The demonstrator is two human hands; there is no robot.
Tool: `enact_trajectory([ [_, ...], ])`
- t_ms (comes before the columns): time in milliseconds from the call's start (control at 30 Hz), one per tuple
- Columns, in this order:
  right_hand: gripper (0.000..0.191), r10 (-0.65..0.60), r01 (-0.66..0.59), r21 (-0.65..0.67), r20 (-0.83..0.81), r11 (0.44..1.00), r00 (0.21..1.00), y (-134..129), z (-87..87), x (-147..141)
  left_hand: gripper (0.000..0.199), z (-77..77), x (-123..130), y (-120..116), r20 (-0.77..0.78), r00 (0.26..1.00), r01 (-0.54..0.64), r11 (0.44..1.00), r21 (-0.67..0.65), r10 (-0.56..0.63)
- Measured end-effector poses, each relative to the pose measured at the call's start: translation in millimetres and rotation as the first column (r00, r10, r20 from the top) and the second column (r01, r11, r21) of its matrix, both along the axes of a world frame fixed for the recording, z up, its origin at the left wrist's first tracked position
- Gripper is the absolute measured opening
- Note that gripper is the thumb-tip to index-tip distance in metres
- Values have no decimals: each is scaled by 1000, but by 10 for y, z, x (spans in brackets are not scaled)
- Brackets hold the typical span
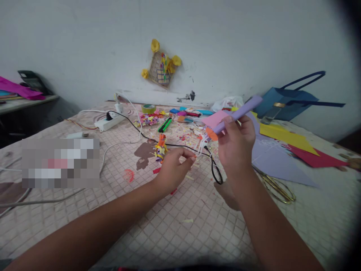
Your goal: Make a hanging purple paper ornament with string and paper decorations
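Observation:
A rolled purple paper tube (pixel 248 108) is held in my right hand (pixel 236 141), with an orange paper piece (pixel 211 134) at its lower end and a pink paper piece (pixel 216 119) beside it. White string (pixel 202 145) hangs below the orange piece towards my left hand (pixel 176 167). The left fingertips are pinched together at the string's lower end, with a small orange bit between them. Just left of that hand, an orange, yellow and purple paper figure (pixel 160 148) stands on the tiled-pattern cloth.
Black cable (pixel 180 145) crosses the table (pixel 180 233) from a power strip (pixel 109 121). A green cutter (pixel 165 125), tape roll (pixel 148 108) and paper scraps lie behind. To the right are scissors (pixel 278 188), purple sheets (pixel 276 162), yellow paper (pixel 287 137) and a blue bag (pixel 284 101).

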State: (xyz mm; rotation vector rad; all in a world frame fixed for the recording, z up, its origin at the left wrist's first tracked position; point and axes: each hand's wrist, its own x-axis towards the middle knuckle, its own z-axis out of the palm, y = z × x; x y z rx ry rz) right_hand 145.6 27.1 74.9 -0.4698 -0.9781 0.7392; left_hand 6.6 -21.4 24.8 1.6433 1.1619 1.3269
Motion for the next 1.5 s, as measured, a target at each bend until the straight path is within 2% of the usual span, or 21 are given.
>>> enact_trajectory([
  [67,22,36,-36,12,0,999,999,-4,4,8,8,-5,-26,0,-159,979,-80,961,265,126],
  [167,19,53,-54,28,25,998,998,-12,11,21,8,-12,-54,-15,-235,930,-112,826,553,283],
  [267,15,50,-52,47,52,998,997,-24,19,29,11,-8,-68,-31,-252,877,-125,700,703,409],
  [367,12,56,-58,43,36,997,998,-37,27,30,13,2,-76,-33,-244,847,-162,666,728,473],
  [500,12,81,-81,3,-25,997,996,-46,32,27,13,-2,-87,-2,-230,855,-200,704,681,465],
  [600,15,75,-76,-15,-40,997,996,-50,34,25,10,6,-93,35,-178,914,-194,780,595,363],
  [667,16,69,-69,-18,-34,997,997,-54,35,22,8,33,-101,61,-128,964,-152,878,455,234],
  [733,16,71,-71,-17,-29,997,997,-60,36,16,3,75,-115,83,-51,995,-71,974,214,84],
  [767,17,75,-76,-17,-27,997,997,-64,37,13,1,99,-124,92,15,1000,-15,996,83,13],
  [833,18,86,-86,-19,-28,996,996,-74,40,5,3,148,-142,104,188,978,107,988,-108,-86],
  [900,20,96,-97,-25,-25,995,995,-86,47,-6,7,189,-160,106,334,934,196,965,-173,-130],
  [967,21,96,-97,-30,-18,995,995,-97,54,-19,11,218,-173,100,396,910,213,956,-201,-120],
  [1133,22,135,-135,-22,3,991,991,-111,58,-46,14,239,-183,80,401,913,201,940,-275,-78],
  [1333,21,139,-139,-21,27,990,990,-115,30,-53,10,307,-272,112,409,896,305,910,-280,-174],
  [1500,23,169,-167,-33,55,985,984,-137,26,-78,10,359,-369,164,342,923,272,926,-262,-174],
])
